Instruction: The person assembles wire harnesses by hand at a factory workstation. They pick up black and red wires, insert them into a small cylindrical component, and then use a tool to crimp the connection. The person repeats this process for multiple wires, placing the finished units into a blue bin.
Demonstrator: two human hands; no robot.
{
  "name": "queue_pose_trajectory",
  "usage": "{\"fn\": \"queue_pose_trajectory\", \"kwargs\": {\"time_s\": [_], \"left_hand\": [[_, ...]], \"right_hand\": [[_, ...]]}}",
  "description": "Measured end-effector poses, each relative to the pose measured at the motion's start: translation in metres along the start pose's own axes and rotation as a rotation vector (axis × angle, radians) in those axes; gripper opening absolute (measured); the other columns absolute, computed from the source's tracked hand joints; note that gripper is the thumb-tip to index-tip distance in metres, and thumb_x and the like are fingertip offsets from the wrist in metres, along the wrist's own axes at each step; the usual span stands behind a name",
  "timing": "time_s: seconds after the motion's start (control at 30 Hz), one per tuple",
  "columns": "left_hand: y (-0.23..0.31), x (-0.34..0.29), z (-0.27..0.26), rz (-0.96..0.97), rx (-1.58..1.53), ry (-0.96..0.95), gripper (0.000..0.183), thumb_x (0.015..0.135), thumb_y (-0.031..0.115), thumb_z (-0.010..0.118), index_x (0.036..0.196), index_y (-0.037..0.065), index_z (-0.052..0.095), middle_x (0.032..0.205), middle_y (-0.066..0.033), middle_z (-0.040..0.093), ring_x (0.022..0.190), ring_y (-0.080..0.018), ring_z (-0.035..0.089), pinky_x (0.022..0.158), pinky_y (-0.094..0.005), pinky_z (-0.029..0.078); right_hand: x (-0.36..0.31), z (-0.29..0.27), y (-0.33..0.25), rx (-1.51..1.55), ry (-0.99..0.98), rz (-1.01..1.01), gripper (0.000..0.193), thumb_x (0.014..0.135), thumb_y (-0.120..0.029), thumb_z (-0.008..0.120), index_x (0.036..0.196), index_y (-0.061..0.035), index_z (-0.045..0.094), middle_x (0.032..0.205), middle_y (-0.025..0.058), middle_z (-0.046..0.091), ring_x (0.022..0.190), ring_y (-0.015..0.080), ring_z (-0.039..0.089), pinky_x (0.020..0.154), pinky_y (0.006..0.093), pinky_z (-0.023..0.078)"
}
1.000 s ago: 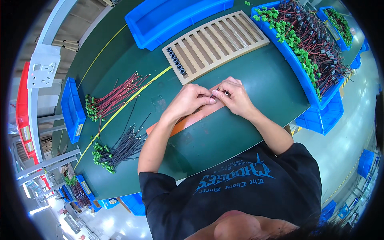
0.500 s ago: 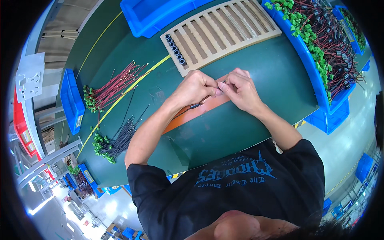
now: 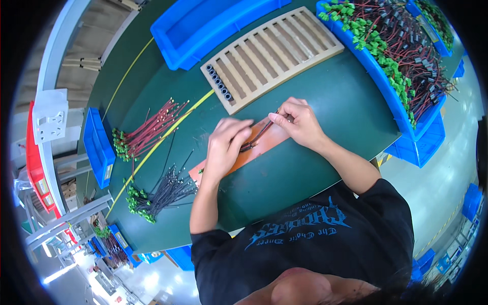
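My right hand [image 3: 301, 123] pinches the upper end of a thin dark red and black wire [image 3: 263, 131] between thumb and forefinger. The wire slants down to the left over an orange strip [image 3: 264, 146] lying on the green table. A small black sleeve [image 3: 247, 147] sits at the wire's lower part, close to my left hand [image 3: 223, 145]. That hand hovers beside the wire with thumb and forefinger apart and nothing seen between them; its fingertips are slightly blurred. A bit of green connector [image 3: 201, 171] peeks out by my left wrist.
Left of me lie bundles of red wires [image 3: 157, 124] and black wires [image 3: 170, 190] with green connectors. Beyond my hands are a slotted wooden rack [image 3: 244, 104] holding several black rings [image 3: 219, 83] and a blue bin [image 3: 175, 58]. At right, another blue bin [image 3: 376, 86] is heaped with wires.
My left hand has let go of the wire and drawn back to the left and down. The right hand keeps its pinch, a little lower. The whole view has shifted slightly.
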State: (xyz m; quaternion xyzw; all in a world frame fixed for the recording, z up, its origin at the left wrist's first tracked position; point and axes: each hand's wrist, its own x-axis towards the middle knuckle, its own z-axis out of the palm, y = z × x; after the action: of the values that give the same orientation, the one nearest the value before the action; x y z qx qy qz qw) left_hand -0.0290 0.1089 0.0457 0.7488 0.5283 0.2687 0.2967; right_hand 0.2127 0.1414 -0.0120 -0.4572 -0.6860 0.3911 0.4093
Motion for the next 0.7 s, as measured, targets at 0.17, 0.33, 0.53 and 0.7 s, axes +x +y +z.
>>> {"fn": "queue_pose_trajectory", "kwargs": {"time_s": [0.17, 0.33, 0.53, 0.7], "left_hand": [[0.008, -0.056, 0.01, -0.073, 0.024, 0.111, 0.034, 0.091, 0.004, 0.078, 0.124, -0.003, 0.074, 0.108, -0.0157, 0.072, 0.096, -0.0279, 0.071, 0.088, -0.036, 0.056], [0.007, -0.067, -0.011, -0.172, -0.208, 0.029, 0.031, 0.098, 0.007, 0.073, 0.127, -0.003, 0.071, 0.105, -0.013, 0.074, 0.091, -0.0217, 0.071, 0.082, -0.0347, 0.057], [0.04, -0.063, -0.068, -0.128, -0.363, -0.092, 0.027, 0.11, 0.013, 0.057, 0.13, -0.003, 0.066, 0.101, -0.0068, 0.063, 0.064, -0.0051, 0.053, 0.055, -0.0228, 0.043], [0.056, -0.085, -0.021, -0.291, -1.029, -0.259, 0.034, 0.114, 0.031, 0.051, 0.134, 0.004, 0.051, 0.098, -0.0132, 0.063, 0.06, -0.0073, 0.043, 0.058, -0.0236, 0.037]], "right_hand": [[0.004, -0.004, -0.01, 0.441, -0.145, 0.288, 0.032, 0.099, -0.027, 0.078, 0.077, -0.0061, 0.067, 0.07, -0.0018, 0.06, 0.069, 0.0082, 0.053, 0.07, 0.0275, 0.043], [0.004, -0.004, -0.025, 0.677, -0.237, 0.261, 0.031, 0.104, -0.021, 0.073, 0.079, -0.0048, 0.063, 0.083, -0.0012, 0.062, 0.072, 0.0052, 0.05, 0.068, 0.0242, 0.042], [0.018, 0.003, -0.065, 0.701, -0.131, 0.021, 0.023, 0.103, -0.019, 0.073, 0.088, -0.0021, 0.069, 0.079, -0.0016, 0.066, 0.079, 0.0053, 0.059, 0.075, 0.0245, 0.048], [0.021, 0.014, -0.097, 0.769, -0.13, -0.03, 0.02, 0.105, -0.016, 0.069, 0.092, -0.0018, 0.066, 0.082, 0.0005, 0.069, 0.079, 0.0062, 0.062, 0.074, 0.0256, 0.052]]}}
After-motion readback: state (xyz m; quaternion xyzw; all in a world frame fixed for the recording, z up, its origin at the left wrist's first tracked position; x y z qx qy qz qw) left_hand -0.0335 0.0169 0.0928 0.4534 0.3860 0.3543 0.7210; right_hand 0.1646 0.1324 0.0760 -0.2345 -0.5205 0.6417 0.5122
